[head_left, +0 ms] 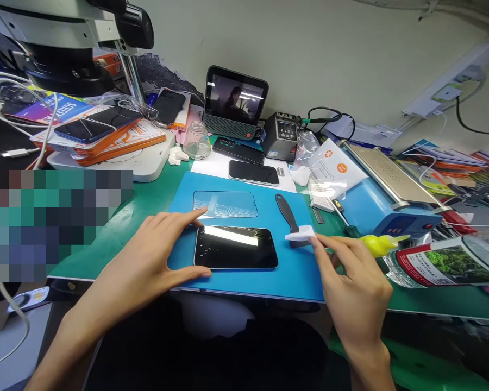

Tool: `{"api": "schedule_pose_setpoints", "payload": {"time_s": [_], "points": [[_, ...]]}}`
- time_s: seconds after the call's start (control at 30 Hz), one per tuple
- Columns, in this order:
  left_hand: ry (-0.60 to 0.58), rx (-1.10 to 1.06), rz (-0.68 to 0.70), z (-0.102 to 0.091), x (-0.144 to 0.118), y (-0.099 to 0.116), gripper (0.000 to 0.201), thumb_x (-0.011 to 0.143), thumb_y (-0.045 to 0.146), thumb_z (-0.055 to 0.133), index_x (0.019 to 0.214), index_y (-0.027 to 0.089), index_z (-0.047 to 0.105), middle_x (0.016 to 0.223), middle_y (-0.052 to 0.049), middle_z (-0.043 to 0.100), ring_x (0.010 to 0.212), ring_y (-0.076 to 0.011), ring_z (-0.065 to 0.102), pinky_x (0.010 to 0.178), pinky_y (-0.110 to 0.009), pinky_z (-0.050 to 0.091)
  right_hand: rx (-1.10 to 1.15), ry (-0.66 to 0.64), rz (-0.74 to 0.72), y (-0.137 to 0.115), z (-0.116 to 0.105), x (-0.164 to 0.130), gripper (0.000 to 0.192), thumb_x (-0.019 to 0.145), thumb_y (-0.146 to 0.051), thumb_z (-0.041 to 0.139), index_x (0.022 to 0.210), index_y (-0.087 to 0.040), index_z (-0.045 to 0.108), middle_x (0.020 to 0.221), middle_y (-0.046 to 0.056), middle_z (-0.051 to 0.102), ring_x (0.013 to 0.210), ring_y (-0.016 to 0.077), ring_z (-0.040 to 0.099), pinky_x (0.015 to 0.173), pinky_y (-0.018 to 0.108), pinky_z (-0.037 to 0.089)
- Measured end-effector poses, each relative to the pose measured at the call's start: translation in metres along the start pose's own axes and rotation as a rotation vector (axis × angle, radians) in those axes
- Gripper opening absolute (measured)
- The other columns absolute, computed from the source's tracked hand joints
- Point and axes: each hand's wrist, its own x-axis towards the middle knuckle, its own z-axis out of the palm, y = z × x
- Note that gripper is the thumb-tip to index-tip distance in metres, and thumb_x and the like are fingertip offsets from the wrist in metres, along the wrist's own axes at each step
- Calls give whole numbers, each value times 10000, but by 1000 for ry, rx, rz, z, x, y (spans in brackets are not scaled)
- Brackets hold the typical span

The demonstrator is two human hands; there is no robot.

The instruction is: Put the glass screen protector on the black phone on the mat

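nearby, booklet [44, 108] perhaps reading "screen"

A small dark-framed screen [235, 102] was propped against the wall, a clear glass jar [196, 141] stood beside it, and a yellow-capped bottle [432, 260] lay at right.

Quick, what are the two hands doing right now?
Left hand: open, fingers spread, resting at the left end of the black phone on the blue mat.
Right hand: closed, pinching a small white wipe.

Head-worn view, down onto near workbench [155, 195]
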Motion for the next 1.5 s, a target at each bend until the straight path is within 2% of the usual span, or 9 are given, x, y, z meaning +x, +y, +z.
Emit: {"api": "schedule_pose_setpoints", "payload": {"time_s": [0.1,0.3,0.43,0.53,0.63,1.0,1.17,1.4,1.5], "points": [[-3,1,5,0,1,-1,900,915,649,769,1654,441,298,1418,-22,650,1322,-323,558,1116,-482,433,62,27,-35,-23,5,2,125,1005,-219,753,1112,-181,806,968,33,730,753,150,657,774,314,526],[0,4,41,-2,2,1,927,915,578,805,1660,419,278,1414,-25,661,1308,-311,590,1120,-468,438,188,-124,-153,-69,18,-12,273,1024,-212,718,1285,-138,754,1103,111,744,969,239,696,858,386,552],[0,4,50,-4,2,4,918,919,561,810,1655,395,287,1417,-37,661,1318,-308,588,1125,-461,438,321,-91,-212,-69,12,-18,358,1033,-108,648,1383,-165,700,1284,113,768,1225,262,704,1029,427,569],[-3,-11,56,-5,3,6,917,922,553,810,1655,379,286,1415,-46,665,1315,-313,588,1126,-467,436,348,-250,-334,-66,8,-18,439,1061,-165,607,1499,-144,613,1465,125,712,1425,278,622,1208,486,502],[-3,-29,57,-5,4,6,924,914,554,816,1654,369,295,1409,-50,672,1302,-319,590,1122,-475,434,300,-384,-434,-72,11,-17,525,1094,-302,583,1566,-79,536,1571,166,624,1501,296,559,1273,515,459],[-6,-65,56,-5,5,5,914,941,494,806,1662,369,257,1414,-43,666,1293,-287,587,1113,-455,426,276,-463,-410,-116,38,10,553,1138,-431,463,1470,-23,634,1547,189,628,1459,323,602,1257,522,482],[-13,-63,46,-2,7,1,952,907,471,848,1657,346,274,1422,-84,644,1272,-323,588,1090,-497,440,305,-489,-416,-131,38,13,590,1134,-471,460,1473,-20,631,1548,190,624,1460,317,601,1270,506,464],[-39,-73,48,-6,8,4,893,943,502,798,1660,353,287,1416,-64,667,1282,-326,587,1085,-492,441,301,-452,-513,-117,13,-5,569,1125,-505,461,1416,-73,692,1512,134,652,1394,313,658,1172,495,566],[-38,-68,42,-7,8,5,948,918,544,816,1671,360,269,1413,-69,667,1281,-333,586,1076,-489,441,291,-451,-496,-111,15,-4,536,1139,-469,436,1404,-89,705,1498,117,667,1385,298,667,1187,485,553]]}}
